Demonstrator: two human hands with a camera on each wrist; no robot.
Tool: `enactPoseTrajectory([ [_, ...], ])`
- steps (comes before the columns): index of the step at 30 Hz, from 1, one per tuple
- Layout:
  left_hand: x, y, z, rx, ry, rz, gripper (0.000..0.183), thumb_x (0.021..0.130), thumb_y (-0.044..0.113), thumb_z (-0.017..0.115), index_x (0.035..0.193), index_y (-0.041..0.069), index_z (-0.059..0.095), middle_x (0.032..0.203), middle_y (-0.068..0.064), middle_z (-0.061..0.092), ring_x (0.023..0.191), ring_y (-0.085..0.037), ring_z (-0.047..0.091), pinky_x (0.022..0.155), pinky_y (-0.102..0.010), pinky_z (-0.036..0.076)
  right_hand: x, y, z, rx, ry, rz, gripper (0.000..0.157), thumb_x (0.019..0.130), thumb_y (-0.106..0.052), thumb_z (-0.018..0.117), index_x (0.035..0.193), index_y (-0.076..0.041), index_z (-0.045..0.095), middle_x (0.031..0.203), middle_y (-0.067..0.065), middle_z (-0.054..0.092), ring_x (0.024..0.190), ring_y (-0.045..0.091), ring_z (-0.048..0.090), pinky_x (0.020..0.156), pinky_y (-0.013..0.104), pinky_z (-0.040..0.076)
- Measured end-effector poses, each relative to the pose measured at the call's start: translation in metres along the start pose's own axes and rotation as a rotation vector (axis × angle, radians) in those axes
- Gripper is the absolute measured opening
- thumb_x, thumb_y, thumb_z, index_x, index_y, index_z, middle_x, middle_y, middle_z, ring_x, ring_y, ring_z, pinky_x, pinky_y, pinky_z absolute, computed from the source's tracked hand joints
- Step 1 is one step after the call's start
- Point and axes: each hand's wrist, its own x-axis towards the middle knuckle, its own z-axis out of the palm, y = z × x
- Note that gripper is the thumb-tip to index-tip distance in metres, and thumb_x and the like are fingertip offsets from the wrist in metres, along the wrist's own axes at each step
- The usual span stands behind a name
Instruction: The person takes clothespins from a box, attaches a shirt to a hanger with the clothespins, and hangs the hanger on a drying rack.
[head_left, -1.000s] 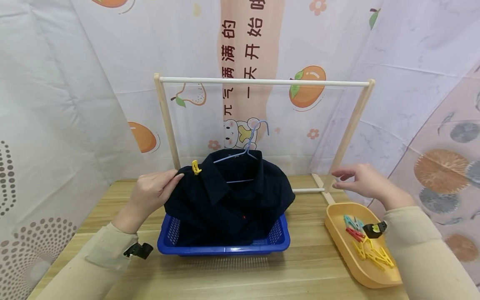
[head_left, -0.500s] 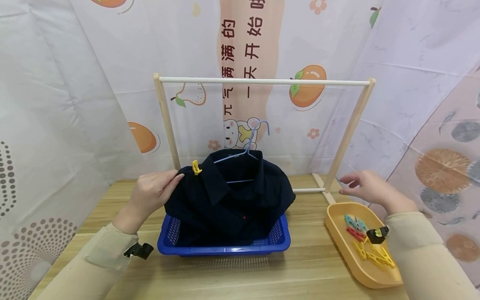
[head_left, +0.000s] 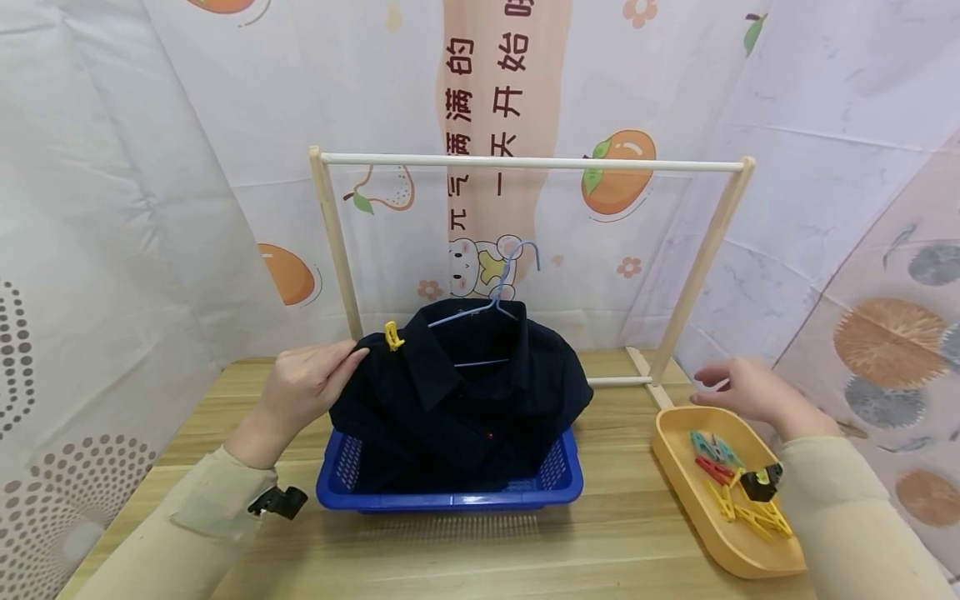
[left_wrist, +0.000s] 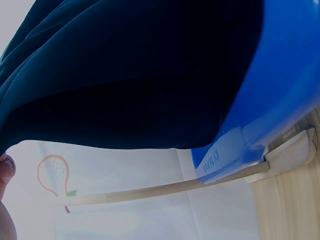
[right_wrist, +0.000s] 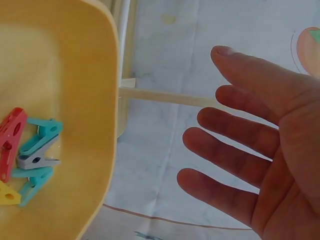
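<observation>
A dark navy shirt (head_left: pixel 480 400) lies in a blue basket (head_left: pixel 450 501), its collar upright around a light-blue wire hanger (head_left: pixel 498 302) whose hook points up. One yellow clothespin (head_left: pixel 393 336) grips the shirt's left shoulder. My left hand (head_left: pixel 307 383) pinches the shirt's shoulder edge between thumb and fingers. In the left wrist view, the dark cloth (left_wrist: pixel 135 75) fills most of the picture. My right hand (head_left: pixel 750 392) is over the far end of a yellow tray (head_left: pixel 675 479), fingers apart and holding nothing. Yellow, red and teal clothespins (head_left: pixel 716 450) lie in that tray.
A wooden rack with a white top rail (head_left: pixel 525 162) stands behind the basket. Its right post (head_left: pixel 701 271) comes down near the tray's far end. Printed curtains hang behind and at both sides of the wooden table (head_left: pixel 600 542).
My right hand has moved right and down, from beside the rack's right post to over the tray's far end. The left hand keeps its pinch on the shirt.
</observation>
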Motion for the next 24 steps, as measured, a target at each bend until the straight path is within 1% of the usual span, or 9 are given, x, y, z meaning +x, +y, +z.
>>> enactPoseTrajectory([
  [4, -0.001, 0.000, 0.000, -0.003, 0.003, -0.001, 0.034, 0.105, 0.024, 0.060, 0.083, 0.000, 0.069, 0.064, -0.006, 0.064, 0.043, -0.018, 0.054, 0.041, -0.038, 0.049, -0.003, 0.001, 0.003, -0.020, -0.019, 0.021, 0.052, 0.088, -0.033, 0.082, 0.114, 0.010, 0.069, 0.100, 0.017, 0.072, 0.091, 0.036, 0.069, 0.076, 0.054, 0.057],
  [6, -0.001, 0.000, -0.001, -0.004, 0.001, -0.002, 0.034, 0.105, 0.024, 0.060, 0.083, 0.000, 0.068, 0.063, -0.005, 0.062, 0.043, -0.017, 0.053, 0.040, -0.037, 0.048, -0.005, 0.000, 0.003, -0.029, -0.031, 0.044, 0.054, 0.087, -0.034, 0.082, 0.115, 0.010, 0.068, 0.099, 0.017, 0.072, 0.092, 0.036, 0.068, 0.077, 0.053, 0.057],
  [9, -0.002, -0.001, -0.002, 0.001, 0.005, -0.003, 0.034, 0.105, 0.024, 0.060, 0.083, 0.000, 0.068, 0.062, -0.005, 0.061, 0.043, -0.017, 0.052, 0.039, -0.037, 0.047, -0.007, 0.000, 0.004, -0.001, -0.070, 0.101, 0.059, 0.087, -0.035, 0.082, 0.117, 0.013, 0.065, 0.100, 0.021, 0.070, 0.091, 0.036, 0.068, 0.071, 0.048, 0.058],
  [13, -0.002, -0.001, -0.003, 0.007, 0.007, -0.006, 0.034, 0.105, 0.024, 0.060, 0.083, 0.000, 0.068, 0.062, -0.005, 0.062, 0.042, -0.017, 0.051, 0.039, -0.036, 0.047, -0.010, 0.005, 0.005, 0.050, -0.115, 0.180, 0.061, 0.087, -0.034, 0.082, 0.117, 0.015, 0.062, 0.100, 0.024, 0.068, 0.085, 0.030, 0.066, 0.059, 0.040, 0.058],
  [19, -0.003, -0.002, -0.005, 0.010, -0.005, -0.007, 0.035, 0.106, 0.024, 0.059, 0.083, -0.001, 0.068, 0.063, -0.007, 0.063, 0.043, -0.018, 0.054, 0.040, -0.036, 0.049, -0.013, 0.013, 0.012, 0.066, -0.137, 0.252, 0.064, 0.086, -0.038, 0.083, 0.115, 0.015, 0.063, 0.095, 0.017, 0.068, 0.078, 0.024, 0.064, 0.054, 0.038, 0.057],
  [24, -0.003, -0.002, -0.005, 0.010, -0.007, -0.007, 0.035, 0.106, 0.025, 0.059, 0.082, 0.000, 0.067, 0.061, -0.005, 0.060, 0.042, -0.016, 0.051, 0.040, -0.035, 0.048, -0.016, 0.017, 0.017, 0.068, -0.159, 0.282, 0.064, 0.087, -0.037, 0.082, 0.114, 0.017, 0.062, 0.093, 0.018, 0.068, 0.076, 0.025, 0.065, 0.052, 0.040, 0.057],
])
